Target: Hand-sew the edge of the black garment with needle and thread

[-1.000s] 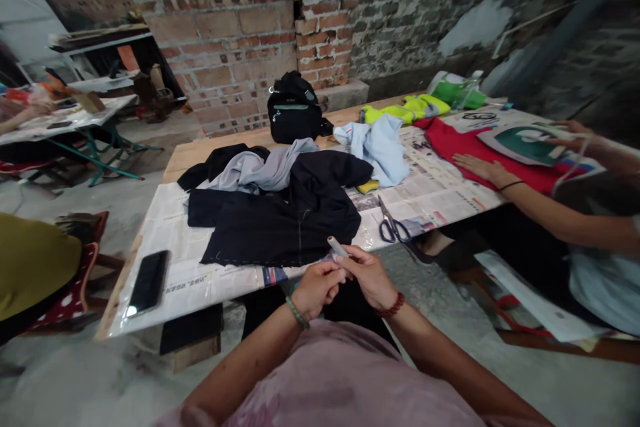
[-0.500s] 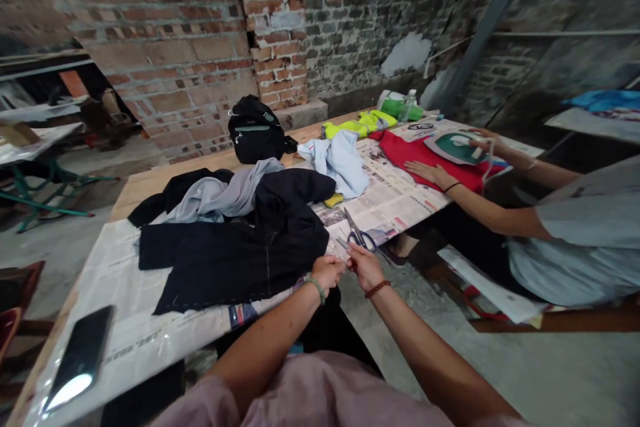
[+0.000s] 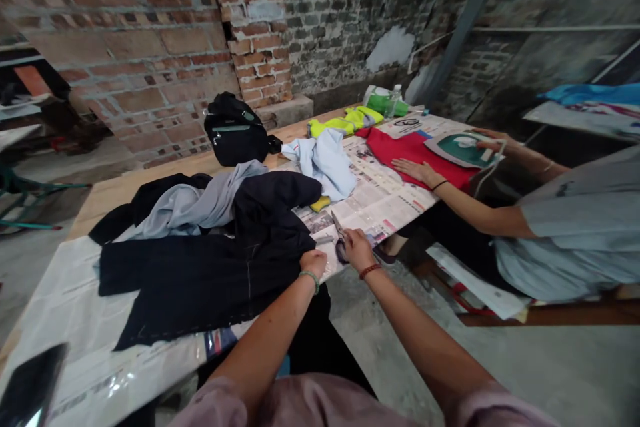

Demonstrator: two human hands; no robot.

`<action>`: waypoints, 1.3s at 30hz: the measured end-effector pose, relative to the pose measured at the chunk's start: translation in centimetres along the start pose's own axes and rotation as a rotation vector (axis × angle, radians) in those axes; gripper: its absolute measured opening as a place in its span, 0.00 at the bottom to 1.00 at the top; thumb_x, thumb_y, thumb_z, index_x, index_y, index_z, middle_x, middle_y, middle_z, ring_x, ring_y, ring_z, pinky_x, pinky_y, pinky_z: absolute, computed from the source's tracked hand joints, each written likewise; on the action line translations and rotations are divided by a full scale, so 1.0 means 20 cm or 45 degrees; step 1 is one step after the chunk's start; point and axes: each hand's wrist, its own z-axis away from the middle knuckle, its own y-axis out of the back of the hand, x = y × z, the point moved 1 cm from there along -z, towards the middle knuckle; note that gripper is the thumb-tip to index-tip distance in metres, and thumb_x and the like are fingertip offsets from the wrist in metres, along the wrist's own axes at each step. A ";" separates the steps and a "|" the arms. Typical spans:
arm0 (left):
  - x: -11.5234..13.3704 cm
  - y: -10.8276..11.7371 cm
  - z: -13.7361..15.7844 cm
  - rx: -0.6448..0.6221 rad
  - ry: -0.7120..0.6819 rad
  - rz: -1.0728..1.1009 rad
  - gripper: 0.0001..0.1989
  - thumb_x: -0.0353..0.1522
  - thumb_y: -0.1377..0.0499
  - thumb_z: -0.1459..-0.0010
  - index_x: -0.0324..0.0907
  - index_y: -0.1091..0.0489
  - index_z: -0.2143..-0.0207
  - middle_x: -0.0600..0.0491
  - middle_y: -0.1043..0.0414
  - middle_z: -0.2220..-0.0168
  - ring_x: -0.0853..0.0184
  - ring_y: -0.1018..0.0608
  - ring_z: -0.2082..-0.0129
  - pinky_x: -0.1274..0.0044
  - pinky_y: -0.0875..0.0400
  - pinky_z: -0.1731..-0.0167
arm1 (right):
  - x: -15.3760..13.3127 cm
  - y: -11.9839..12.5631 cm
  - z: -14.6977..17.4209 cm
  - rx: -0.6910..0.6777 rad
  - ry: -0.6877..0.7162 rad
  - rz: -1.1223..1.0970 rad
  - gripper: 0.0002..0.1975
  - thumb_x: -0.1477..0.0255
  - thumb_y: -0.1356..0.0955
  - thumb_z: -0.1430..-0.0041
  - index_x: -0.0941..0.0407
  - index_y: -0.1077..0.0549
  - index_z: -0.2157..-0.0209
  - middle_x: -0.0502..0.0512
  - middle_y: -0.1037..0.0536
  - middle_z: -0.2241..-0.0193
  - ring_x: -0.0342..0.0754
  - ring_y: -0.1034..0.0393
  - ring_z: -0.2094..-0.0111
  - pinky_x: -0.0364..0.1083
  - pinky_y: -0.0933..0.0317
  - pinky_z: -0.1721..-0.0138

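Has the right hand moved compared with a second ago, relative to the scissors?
Yes. The right hand has gone forward from above the lap to the scissors at the table edge.

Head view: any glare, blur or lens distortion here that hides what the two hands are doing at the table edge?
Head view: wide-angle bending curves the brick wall and table edge. Soft daylight, no hard shadows. Glare sits on the clear plastic sheet over the newspapers, away from the hands. The left hand and the right hand at the scissors are small but fairly sharp; the grip itself is not clear.
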 end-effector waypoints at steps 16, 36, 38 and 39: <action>-0.11 0.04 -0.01 0.121 -0.273 -0.156 0.07 0.28 0.45 0.54 0.36 0.29 0.78 0.60 0.43 0.90 0.76 0.39 0.89 0.84 0.45 0.86 | 0.05 0.24 0.16 -0.861 -0.745 -0.804 0.13 0.63 0.35 0.52 0.59 0.34 0.70 0.47 0.36 0.84 0.38 0.42 0.86 0.38 0.47 0.86; -0.11 0.05 -0.01 0.102 -0.296 -0.230 0.07 0.29 0.46 0.53 0.37 0.28 0.76 0.59 0.39 0.89 0.75 0.36 0.88 0.84 0.43 0.85 | 0.03 0.14 0.49 -0.944 -0.765 -1.149 0.20 0.55 0.34 0.55 0.58 0.34 0.68 0.43 0.37 0.83 0.36 0.44 0.87 0.38 0.48 0.88; -0.12 0.05 -0.01 0.100 -0.303 -0.239 0.07 0.29 0.46 0.53 0.37 0.28 0.76 0.59 0.40 0.88 0.76 0.37 0.88 0.84 0.44 0.85 | 0.03 0.12 0.48 -0.935 -0.755 -1.104 0.21 0.55 0.33 0.56 0.58 0.34 0.68 0.43 0.38 0.84 0.35 0.45 0.87 0.38 0.49 0.88; -0.12 0.04 -0.01 0.097 -0.306 -0.245 0.07 0.29 0.46 0.52 0.36 0.28 0.76 0.59 0.40 0.88 0.76 0.37 0.88 0.84 0.44 0.86 | 0.04 0.12 0.47 -0.929 -0.752 -1.083 0.21 0.55 0.33 0.57 0.58 0.33 0.67 0.43 0.38 0.84 0.35 0.45 0.88 0.37 0.49 0.88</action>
